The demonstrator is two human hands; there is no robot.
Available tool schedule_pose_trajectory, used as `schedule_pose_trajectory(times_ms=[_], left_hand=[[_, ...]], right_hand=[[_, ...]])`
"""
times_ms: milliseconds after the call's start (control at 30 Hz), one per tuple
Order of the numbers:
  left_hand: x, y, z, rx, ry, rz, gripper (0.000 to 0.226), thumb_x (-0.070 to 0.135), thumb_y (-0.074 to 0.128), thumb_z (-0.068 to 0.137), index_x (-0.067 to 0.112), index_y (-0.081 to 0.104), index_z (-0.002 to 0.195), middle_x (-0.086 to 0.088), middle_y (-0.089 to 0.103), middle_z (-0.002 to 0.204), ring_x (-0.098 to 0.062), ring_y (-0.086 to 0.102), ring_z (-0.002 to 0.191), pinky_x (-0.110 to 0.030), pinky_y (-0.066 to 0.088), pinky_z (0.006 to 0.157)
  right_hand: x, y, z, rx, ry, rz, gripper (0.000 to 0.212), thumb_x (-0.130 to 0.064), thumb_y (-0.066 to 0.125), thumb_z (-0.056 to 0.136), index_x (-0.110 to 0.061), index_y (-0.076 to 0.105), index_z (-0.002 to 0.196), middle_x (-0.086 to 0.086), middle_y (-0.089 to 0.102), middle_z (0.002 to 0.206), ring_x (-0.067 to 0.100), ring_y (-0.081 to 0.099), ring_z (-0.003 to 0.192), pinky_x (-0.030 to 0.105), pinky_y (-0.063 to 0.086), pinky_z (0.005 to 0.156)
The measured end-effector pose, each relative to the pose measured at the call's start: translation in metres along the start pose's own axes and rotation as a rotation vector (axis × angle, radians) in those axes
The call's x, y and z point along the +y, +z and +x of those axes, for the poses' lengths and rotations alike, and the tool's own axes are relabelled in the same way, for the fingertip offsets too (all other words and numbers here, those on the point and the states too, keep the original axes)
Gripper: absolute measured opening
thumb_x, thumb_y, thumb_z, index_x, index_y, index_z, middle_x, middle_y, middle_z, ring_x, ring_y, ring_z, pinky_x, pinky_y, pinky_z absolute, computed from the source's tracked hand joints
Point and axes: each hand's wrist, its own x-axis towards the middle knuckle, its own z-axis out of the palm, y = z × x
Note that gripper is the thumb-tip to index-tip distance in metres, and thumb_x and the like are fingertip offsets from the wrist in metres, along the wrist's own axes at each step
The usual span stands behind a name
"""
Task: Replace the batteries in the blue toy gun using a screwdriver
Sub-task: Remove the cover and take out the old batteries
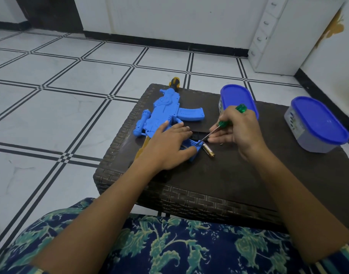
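1. The left hand (169, 147) presses flat on the blue toy gun (165, 115), which lies on a dark low table (248, 175).
2. The right hand (234, 131) grips the screwdriver (241, 108), with its tip at the gun's grip.
3. A battery (208, 150) lies just beside that grip.

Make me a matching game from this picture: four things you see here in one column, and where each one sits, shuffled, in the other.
1 blue toy gun
2 green screwdriver
3 battery
4 yellow-black handle

A lies loose on the table near the screwdriver's tip
B gripped by the right hand
C under the flat left hand
D sticks out behind the gun's far end

Pairs: 1-C, 2-B, 3-A, 4-D
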Motion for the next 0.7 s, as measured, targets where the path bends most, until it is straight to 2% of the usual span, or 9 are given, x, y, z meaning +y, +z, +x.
schedule_pose_trajectory(times_ms=[100,167,267,333,400,500,600,700], left_hand=[[-0.001,-0.002,0.007,-0.003,-0.084,-0.159,0.06,0.05,0.057,0.079,0.022,0.055,0.132,0.006,0.043,0.148,-0.009,0.024,0.143,-0.034,0.006,0.119],[-0.005,-0.005,0.011,-0.051,-0.149,-0.252,0.064,0.053,0.059,0.069,0.026,0.059,0.127,0.002,0.044,0.147,-0.015,0.026,0.142,-0.038,0.016,0.118],[-0.002,-0.008,0.012,-0.058,-0.211,-0.241,0.059,0.046,0.067,0.071,0.028,0.059,0.127,-0.003,0.044,0.147,-0.02,0.029,0.14,-0.039,0.033,0.109],[0.005,-0.008,0.011,-0.01,-0.194,-0.164,0.058,0.045,0.066,0.074,0.023,0.06,0.127,-0.005,0.051,0.138,-0.023,0.036,0.132,-0.033,0.037,0.097],[0.01,-0.009,0.008,0.045,-0.142,-0.125,0.053,0.045,0.065,0.075,0.016,0.065,0.12,-0.006,0.061,0.121,-0.024,0.046,0.119,-0.03,0.04,0.089],[0.012,-0.014,0.006,0.117,-0.101,-0.21,0.043,0.037,0.062,0.074,0.009,0.07,0.105,-0.005,0.071,0.102,-0.022,0.059,0.102,-0.035,0.048,0.088],[0.011,-0.015,0.006,0.199,-0.1,-0.271,0.036,0.026,0.058,0.081,0.013,0.07,0.112,-0.001,0.072,0.103,-0.016,0.062,0.1,-0.034,0.05,0.09],[0.003,-0.009,0.005,0.222,-0.048,-0.283,0.032,0.027,0.053,0.085,0.015,0.07,0.109,0.002,0.07,0.112,-0.013,0.061,0.103,-0.034,0.048,0.092]], right_hand=[[0.002,-0.001,0.0,-0.007,-0.008,-0.014,0.02,-0.003,0.048,0.087,-0.001,0.056,0.069,0.023,0.066,0.068,0.033,0.064,0.054,0.045,0.061,0.062],[0.003,-0.001,0.0,-0.019,-0.013,-0.032,0.02,-0.003,0.049,0.087,-0.002,0.056,0.069,0.024,0.066,0.069,0.034,0.064,0.055,0.044,0.062,0.061],[0.004,-0.005,0.001,-0.017,-0.019,-0.038,0.02,-0.003,0.049,0.087,-0.003,0.055,0.068,0.025,0.065,0.07,0.033,0.064,0.055,0.044,0.062,0.061],[0.004,-0.008,0.001,-0.011,-0.019,-0.025,0.02,-0.002,0.049,0.087,-0.003,0.055,0.068,0.024,0.065,0.07,0.032,0.064,0.054,0.043,0.062,0.06],[0.003,-0.009,0.0,-0.005,-0.021,-0.011,0.021,-0.002,0.049,0.087,-0.003,0.056,0.067,0.023,0.065,0.068,0.032,0.064,0.053,0.043,0.062,0.06],[0.002,-0.01,0.0,-0.004,-0.032,-0.001,0.022,-0.003,0.049,0.087,-0.003,0.056,0.066,0.023,0.066,0.069,0.03,0.063,0.052,0.044,0.06,0.061],[0.0,-0.01,0.0,-0.017,-0.031,0.003,0.021,-0.004,0.049,0.087,-0.004,0.056,0.067,0.022,0.066,0.07,0.028,0.062,0.053,0.046,0.06,0.064],[0.0,-0.009,0.0,-0.025,-0.028,-0.017,0.018,-0.005,0.051,0.088,-0.004,0.057,0.071,0.019,0.068,0.072,0.026,0.064,0.059,0.047,0.06,0.066]])
